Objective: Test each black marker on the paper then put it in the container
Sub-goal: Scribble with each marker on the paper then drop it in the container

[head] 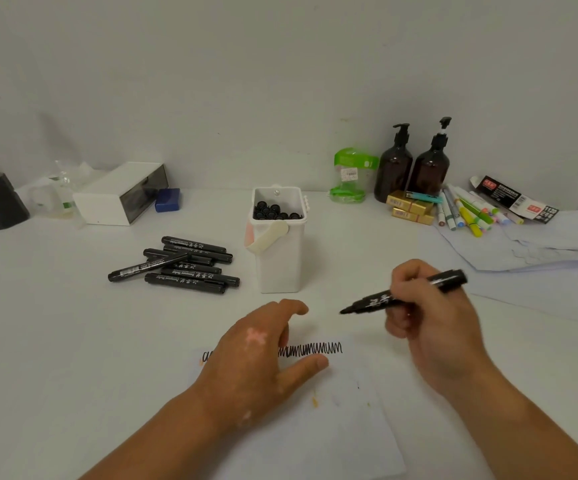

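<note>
The right hand (pixel 429 317) grips an uncapped black marker (pixel 405 294) above the paper (pixel 315 427), tip pointing left. The left hand (pixel 256 355) lies flat on the paper, fingers relaxed (covering part of the scribble (pixel 315 349)); the container (pixel 279 258) stands beyond.

Bare counter (pixel 367 265) lies open right of the white container (pixel 279 251); the marker pile (pixel 180 265) crowds its left, and bottles (pixel 412 164) stand behind right.
</note>
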Demonstrator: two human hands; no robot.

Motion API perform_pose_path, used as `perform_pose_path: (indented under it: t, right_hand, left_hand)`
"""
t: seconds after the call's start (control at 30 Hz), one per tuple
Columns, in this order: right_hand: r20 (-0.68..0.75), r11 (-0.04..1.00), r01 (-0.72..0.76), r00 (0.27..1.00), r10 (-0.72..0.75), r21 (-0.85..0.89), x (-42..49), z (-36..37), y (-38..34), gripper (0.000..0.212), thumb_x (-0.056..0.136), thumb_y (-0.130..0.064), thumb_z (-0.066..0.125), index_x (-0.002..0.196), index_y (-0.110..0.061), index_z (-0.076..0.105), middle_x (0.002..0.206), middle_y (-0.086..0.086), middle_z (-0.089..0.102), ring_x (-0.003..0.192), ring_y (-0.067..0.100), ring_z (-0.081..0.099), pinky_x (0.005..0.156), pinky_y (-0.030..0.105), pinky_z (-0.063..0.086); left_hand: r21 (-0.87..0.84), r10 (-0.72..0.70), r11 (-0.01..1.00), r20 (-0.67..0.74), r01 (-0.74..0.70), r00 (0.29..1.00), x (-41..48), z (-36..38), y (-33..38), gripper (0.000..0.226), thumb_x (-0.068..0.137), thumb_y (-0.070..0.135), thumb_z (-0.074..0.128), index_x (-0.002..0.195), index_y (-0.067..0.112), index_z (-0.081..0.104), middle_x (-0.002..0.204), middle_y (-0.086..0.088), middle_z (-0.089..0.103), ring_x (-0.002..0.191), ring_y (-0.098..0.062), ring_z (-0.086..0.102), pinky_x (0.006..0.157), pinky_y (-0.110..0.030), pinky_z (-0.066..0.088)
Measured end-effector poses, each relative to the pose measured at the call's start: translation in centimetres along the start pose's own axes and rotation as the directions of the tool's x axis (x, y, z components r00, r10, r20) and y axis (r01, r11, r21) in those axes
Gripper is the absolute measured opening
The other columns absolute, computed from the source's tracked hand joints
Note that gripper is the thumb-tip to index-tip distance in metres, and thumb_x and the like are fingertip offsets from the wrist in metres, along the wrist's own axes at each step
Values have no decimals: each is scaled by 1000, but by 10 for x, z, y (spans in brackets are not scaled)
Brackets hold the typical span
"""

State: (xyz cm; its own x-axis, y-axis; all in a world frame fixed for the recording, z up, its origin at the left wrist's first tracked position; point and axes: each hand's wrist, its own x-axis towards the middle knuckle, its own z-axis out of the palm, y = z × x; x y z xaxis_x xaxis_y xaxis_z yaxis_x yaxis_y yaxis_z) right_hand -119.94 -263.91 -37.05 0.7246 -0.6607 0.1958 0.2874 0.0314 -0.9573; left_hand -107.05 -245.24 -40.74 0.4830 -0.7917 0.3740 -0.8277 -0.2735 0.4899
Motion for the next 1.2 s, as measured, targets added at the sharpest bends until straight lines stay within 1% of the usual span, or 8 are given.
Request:
perform_pose_path:
  t: [0.13,0.2,0.37,0.5,0.77,0.93,1.07,1.2]
  right_hand:
    - [95,979,-132,984,148,-158,9,-18,-9,28,75,-23,57,88,-14,80,66,17,68,56,23,62,44,30,46]
    - [145,948,-183,963,226,-261,6,-17,-5,26,74,-23,59,88,-15,80,74,17,73,62,25,67,48,30,51]
    - [65,847,-167,971,230,-505,-7,-16,15,10,70,-27,73,78,-21,71,57,-1,62,48,14,52,46,21,40]
    - [80,733,-76,981,176,-676,-9,-17,25,9,80,-23,79,82,-29,72,64,-10,69,55,-1,56,49,6,38]
    - [68,699,-61,986,155,-712,-7,-19,30,10,79,-32,80,86,-35,73,71,-14,71,61,-2,59,55,6,42]
    - [100,688,-59,977,189,-723,-7,-21,31,18,70,-40,74,87,-33,72,69,-10,69,56,0,53,51,10,41]
    - [66,683,-53,987,147,-729,-4,-22,34,11,77,-36,77,87,-35,72,69,-15,68,56,-1,53,51,10,40]
    - [98,686,-58,978,186,-725,-5,-22,33,13,72,-36,73,85,-33,71,65,-13,66,54,1,50,49,11,40]
  left_hand:
    - [74,-12,997,63,8,998,1,4,-2,65,75,78,49,130,43,50,101,24,43,97,5,43,83,-8,33]
    - [92,-25,996,103,16,994,0,7,-1,69,74,82,45,133,46,49,108,23,42,105,1,42,90,-14,35]
    - [132,-61,991,174,38,983,0,10,-4,72,70,85,42,132,50,51,103,24,38,105,-3,38,97,-23,36]
    - [147,-70,988,189,42,980,0,11,-6,72,69,85,41,130,50,53,103,22,39,104,-4,39,97,-24,37]
    - [164,-77,986,198,45,977,1,10,-6,66,73,82,49,131,49,53,104,21,39,104,-3,38,96,-22,35]
    - [156,-82,986,201,51,976,0,10,-6,68,72,83,46,130,50,52,105,22,40,105,-3,38,96,-23,36]
    - [160,-76,986,194,44,978,0,11,-6,65,74,82,49,130,49,53,104,22,40,103,-2,37,94,-22,36]
    - [153,-77,987,198,47,977,0,10,-7,65,75,82,50,130,49,53,105,21,40,104,-4,38,95,-23,36]
